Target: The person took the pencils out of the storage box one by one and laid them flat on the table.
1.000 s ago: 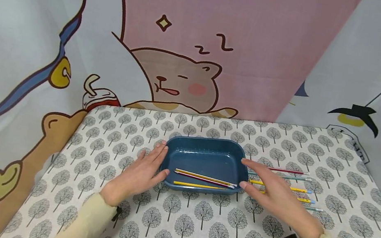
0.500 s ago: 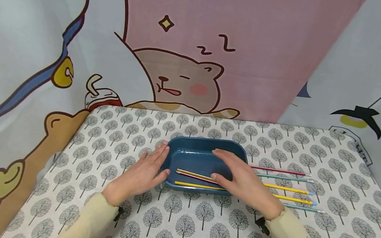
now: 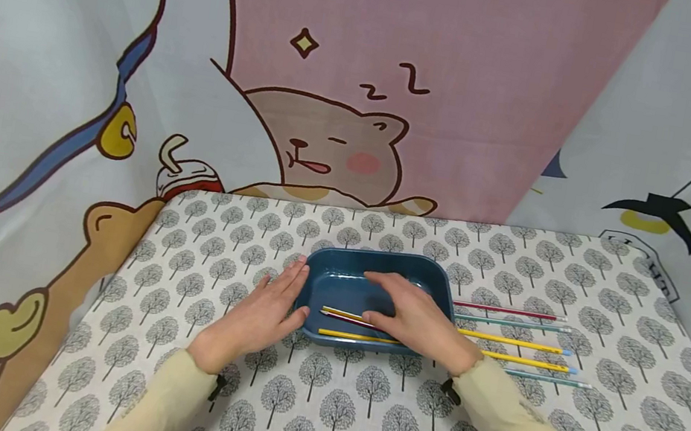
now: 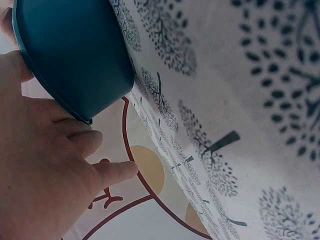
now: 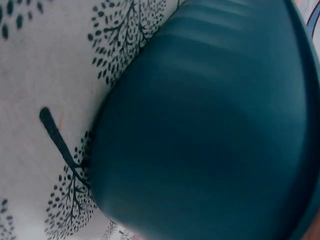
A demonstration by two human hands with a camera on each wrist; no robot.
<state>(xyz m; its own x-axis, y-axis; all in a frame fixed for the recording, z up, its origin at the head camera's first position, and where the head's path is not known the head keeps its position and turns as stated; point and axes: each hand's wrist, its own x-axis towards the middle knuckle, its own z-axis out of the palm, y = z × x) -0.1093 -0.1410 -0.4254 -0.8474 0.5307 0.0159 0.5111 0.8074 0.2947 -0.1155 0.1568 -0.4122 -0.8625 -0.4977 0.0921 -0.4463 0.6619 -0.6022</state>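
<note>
A dark blue rectangular dish [image 3: 382, 260] lies on the table. My left hand [image 3: 255, 316] rests against its left end, fingertips at the rim; the left wrist view shows the fingers along the edge of the dish [image 4: 75, 55]. Over the right half of the dish reaches my right hand [image 3: 417, 319], thumb and fingers spread apart, thumb tip close to the pencils. Inside, along the near side, lie a yellow pencil [image 3: 353, 337] and a dark red pencil [image 3: 348, 319] beside a gold-yellow one; their right ends are hidden by the hand. The dish's outer wall [image 5: 210, 120] fills most of the right wrist view.
To the right of the dish several pencils lie in a row: a red pencil [image 3: 513, 311], a teal pencil [image 3: 515, 323], yellow pencils including one yellow pencil [image 3: 515, 342], and another teal one nearest me. A tree-print cloth [image 3: 335, 410] covers the table; cartoon-printed curtains [image 3: 476, 78] surround it.
My right hand has moved left from the dish's right end to over its inside, near the pencils. My left hand has stayed at the left rim.
</note>
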